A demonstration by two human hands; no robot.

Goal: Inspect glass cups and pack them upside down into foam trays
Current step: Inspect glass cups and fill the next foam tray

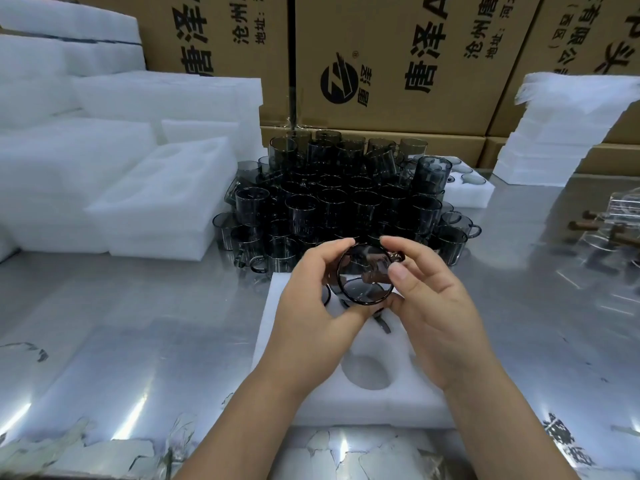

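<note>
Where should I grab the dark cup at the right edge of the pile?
I'd take that cup by its handle, coming from the right: the handle sticks out toward the open table there, while other cups crowd its left side.

A shiny metal table (104, 323) fills the view, with bright glints of light at 7 o'clock. Brown printed cardboard boxes (398, 64) stand stacked along its far edge at 12 o'clock.

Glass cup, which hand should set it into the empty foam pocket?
Probably left: the left hand spans the glass cup top to bottom; the right hand only pinches its rim. The empty pocket lies near both.
</note>
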